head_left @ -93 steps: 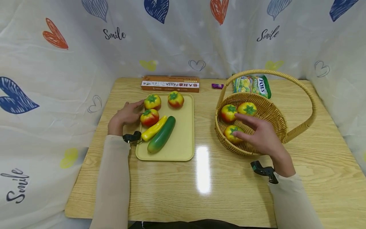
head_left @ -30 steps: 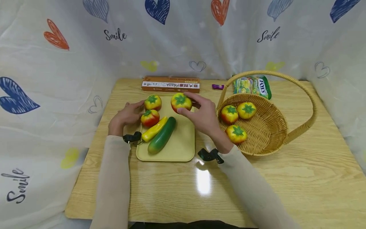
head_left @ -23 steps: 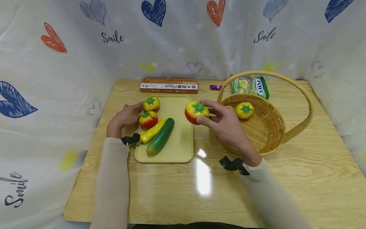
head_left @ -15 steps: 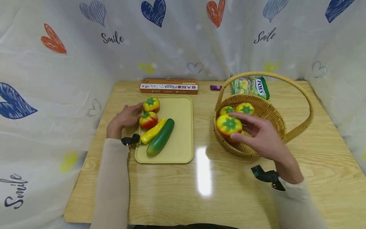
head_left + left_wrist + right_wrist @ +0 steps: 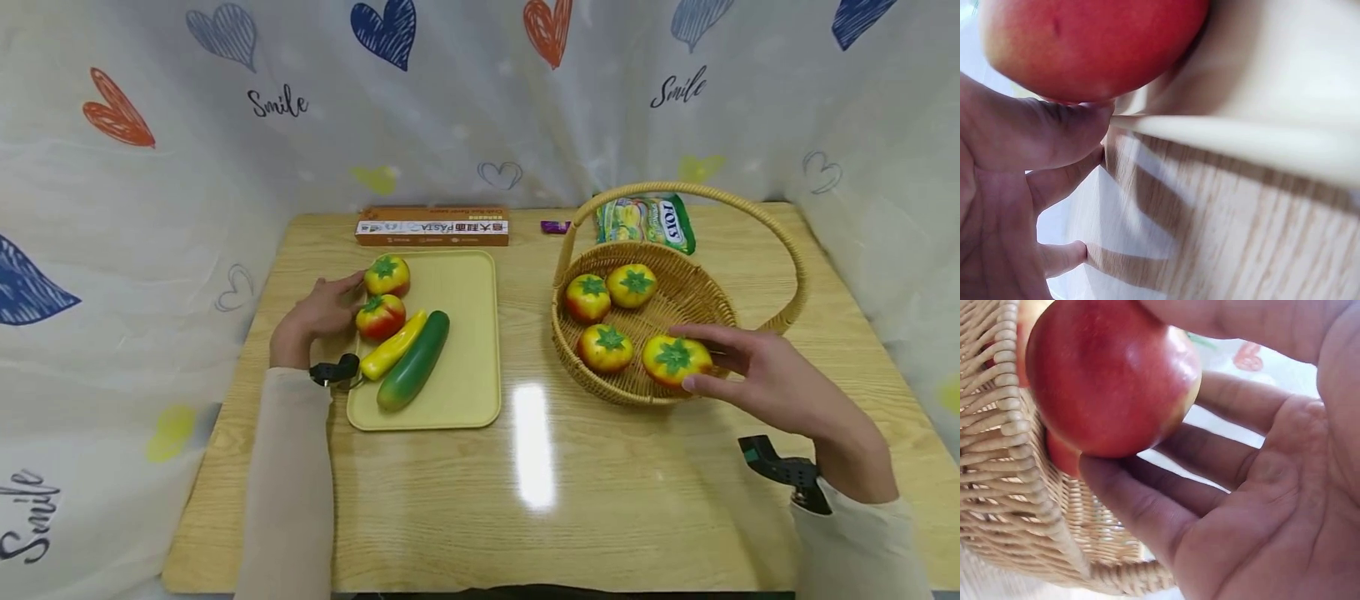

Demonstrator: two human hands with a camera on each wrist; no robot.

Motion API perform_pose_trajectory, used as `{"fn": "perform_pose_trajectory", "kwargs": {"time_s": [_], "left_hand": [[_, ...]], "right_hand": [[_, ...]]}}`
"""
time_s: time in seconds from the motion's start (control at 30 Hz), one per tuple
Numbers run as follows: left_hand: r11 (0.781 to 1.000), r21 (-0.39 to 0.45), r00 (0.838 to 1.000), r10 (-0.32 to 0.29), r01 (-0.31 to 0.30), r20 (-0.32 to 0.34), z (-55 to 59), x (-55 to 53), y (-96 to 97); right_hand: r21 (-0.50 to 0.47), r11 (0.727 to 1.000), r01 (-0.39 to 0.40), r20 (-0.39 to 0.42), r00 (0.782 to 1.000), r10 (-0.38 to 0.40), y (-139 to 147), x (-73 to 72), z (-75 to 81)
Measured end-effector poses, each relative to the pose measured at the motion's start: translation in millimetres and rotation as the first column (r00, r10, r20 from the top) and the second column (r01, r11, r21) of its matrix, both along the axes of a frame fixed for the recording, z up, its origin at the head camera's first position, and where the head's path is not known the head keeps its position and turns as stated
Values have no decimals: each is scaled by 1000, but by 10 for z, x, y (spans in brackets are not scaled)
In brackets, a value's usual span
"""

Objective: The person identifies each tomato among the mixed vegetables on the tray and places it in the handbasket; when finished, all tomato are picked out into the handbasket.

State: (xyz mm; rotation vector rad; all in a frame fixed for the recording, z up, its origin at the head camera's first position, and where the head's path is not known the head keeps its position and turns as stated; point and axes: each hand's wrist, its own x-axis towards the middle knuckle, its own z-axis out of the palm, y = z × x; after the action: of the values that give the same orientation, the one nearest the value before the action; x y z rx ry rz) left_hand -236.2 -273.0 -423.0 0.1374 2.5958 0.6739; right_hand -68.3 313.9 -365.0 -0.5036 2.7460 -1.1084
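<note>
In the head view my right hand (image 5: 780,383) grips a red-and-yellow toy tomato (image 5: 675,360) over the front right of a wicker basket (image 5: 693,296). Fingers and thumb curl round the tomato (image 5: 1110,381) in the right wrist view. Three more toy tomatoes lie in the basket, one of them a front tomato (image 5: 604,348). My left hand (image 5: 318,315) rests at the left edge of a yellow tray (image 5: 468,358), fingers spread and holding nothing. Close to it on the tray are a rear tomato (image 5: 387,277), a nearer tomato (image 5: 381,318), a yellow pepper-like vegetable (image 5: 393,346) and a green cucumber (image 5: 415,362).
A pasta box (image 5: 432,227) lies behind the tray. Near the back edge are a small purple packet (image 5: 555,227) and a green FOX'S bag (image 5: 647,222) behind the basket. The tall basket handle (image 5: 697,190) arches above the bowl.
My right hand has lifted a tomato from the tray's back and carried it right, over the basket's front right. My left hand stays at the tray's edge. The view has shifted slightly.
</note>
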Motion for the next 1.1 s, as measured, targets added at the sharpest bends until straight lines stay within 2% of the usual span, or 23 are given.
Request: {"fn": "perform_pose_trajectory", "kwargs": {"time_s": [0.13, 0.3, 0.67, 0.93, 1.1], "left_hand": [[1000, 8, 1000, 6, -6, -3, 0, 12, -10], [1000, 9, 1000, -5, 5, -16, -38, 7, -27], [1000, -6, 1000, -19, 19, -24, -62, -20, -46], [1000, 12, 1000, -9, 10, -23, -46, -8, -44], [1000, 17, 1000, -11, 11, -20, -53, -11, -40]], "right_hand": [[31, 999, -19, 80, 997, 16, -56, -74, -71], [-27, 998, -49, 153, 987, 53, -176, -136, -180], [-100, 994, -40, 95, 994, 50, -446, -247, -333], [-56, 998, -12, 34, 999, 14, -638, -342, -409], [-60, 998, 5, 36, 999, -3, -639, -352, -417]]}}
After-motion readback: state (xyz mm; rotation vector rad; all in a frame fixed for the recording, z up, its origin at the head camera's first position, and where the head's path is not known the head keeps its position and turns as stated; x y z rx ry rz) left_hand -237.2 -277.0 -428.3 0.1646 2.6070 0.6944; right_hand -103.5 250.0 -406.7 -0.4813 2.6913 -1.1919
